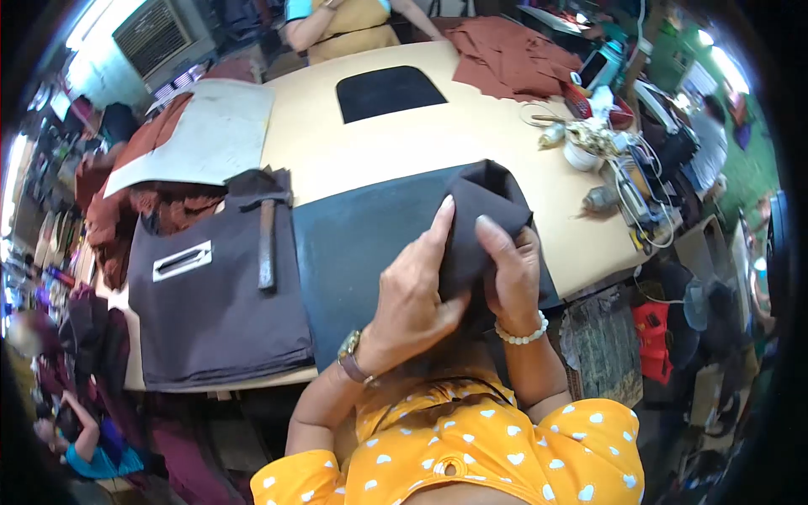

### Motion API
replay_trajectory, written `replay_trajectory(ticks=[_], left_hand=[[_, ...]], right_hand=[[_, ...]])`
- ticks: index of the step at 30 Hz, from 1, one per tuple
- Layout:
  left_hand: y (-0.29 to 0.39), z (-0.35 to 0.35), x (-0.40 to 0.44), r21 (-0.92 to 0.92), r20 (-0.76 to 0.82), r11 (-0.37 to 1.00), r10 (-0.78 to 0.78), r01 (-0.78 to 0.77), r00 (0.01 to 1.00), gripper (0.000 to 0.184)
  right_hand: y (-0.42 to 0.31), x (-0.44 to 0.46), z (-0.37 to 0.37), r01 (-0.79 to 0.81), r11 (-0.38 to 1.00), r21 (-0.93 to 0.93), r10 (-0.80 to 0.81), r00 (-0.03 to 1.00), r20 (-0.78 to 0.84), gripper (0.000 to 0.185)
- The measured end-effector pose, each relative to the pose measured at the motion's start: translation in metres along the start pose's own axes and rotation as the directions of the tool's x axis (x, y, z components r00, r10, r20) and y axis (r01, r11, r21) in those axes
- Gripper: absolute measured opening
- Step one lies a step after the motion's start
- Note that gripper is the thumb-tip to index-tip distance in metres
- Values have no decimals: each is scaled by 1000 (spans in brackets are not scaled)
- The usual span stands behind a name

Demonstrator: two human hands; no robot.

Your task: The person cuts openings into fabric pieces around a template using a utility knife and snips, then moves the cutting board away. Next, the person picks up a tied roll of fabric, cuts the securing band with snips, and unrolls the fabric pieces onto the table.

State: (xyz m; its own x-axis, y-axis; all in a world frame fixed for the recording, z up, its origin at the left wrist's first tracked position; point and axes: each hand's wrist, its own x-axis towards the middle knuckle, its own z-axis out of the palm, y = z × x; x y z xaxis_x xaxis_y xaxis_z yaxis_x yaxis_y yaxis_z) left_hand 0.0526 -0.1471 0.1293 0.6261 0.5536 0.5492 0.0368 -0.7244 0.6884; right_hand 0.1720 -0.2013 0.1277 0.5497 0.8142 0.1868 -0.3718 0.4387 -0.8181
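Note:
Both hands hold a dark brown piece of folded fabric or leather [484,215] above the dark green mat [362,261]. On its left side is my left hand [412,286], index finger stretched up along the surface and thumb low beside it. My right hand [513,269] grips the right side, its thumb lying on top and the other fingers hidden behind. The upper part of the piece curls over into an open fold. Left of the mat, a hammer [267,248] lies on a stack of dark brown pieces [219,311], near a white slotted template [183,261].
A black flat panel [389,93] lies on the cream table [337,160]. Reddish-brown material [513,57] is heaped at the back right. Pots, cords and tools crowd around a white cup [581,156]. Another person [349,34] stands across the table. A pale sheet [210,126] covers reddish-brown cloth at left.

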Motion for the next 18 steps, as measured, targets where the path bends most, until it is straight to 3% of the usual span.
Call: replay_trajectory(ticks=[1,3,4,5,6,9,13,15,17,18], left_hand=[[0,-3,2,-36,-86,999,-15,12,996,66],[-11,-14,7,-60,-102,997,-54,48,993,57],[-16,-19,11,-73,-110,995,-70,62,991,54],[-15,-23,15,-168,-96,974,-170,152,981,44],[-16,-26,17,-204,-59,963,-189,174,980,42],[-9,-29,20,-221,14,955,-199,197,980,32],[1,-28,21,-119,30,992,-47,51,998,20],[-3,-28,19,94,26,992,77,-79,997,24],[-8,-26,17,187,82,975,109,-123,991,27],[-7,-31,18,166,132,975,129,-150,983,25]], right_hand=[[7,0,-3,-37,999,-23,38,996,78,20],[11,-7,-9,245,858,-451,-218,969,113,23],[11,-10,-12,368,689,-624,-335,926,177,24],[11,-14,-14,571,428,-700,-557,777,294,26],[10,-14,-16,692,111,-714,-705,561,434,29],[4,-5,-24,875,-86,-477,-676,301,673,63],[-26,-15,-15,805,-351,-479,-677,136,724,91],[-35,-13,-17,764,-471,-441,-691,-9,723,98],[-51,-24,-6,736,-429,-523,-558,240,795,94],[-54,-27,8,689,-377,-619,-430,462,776,85]])
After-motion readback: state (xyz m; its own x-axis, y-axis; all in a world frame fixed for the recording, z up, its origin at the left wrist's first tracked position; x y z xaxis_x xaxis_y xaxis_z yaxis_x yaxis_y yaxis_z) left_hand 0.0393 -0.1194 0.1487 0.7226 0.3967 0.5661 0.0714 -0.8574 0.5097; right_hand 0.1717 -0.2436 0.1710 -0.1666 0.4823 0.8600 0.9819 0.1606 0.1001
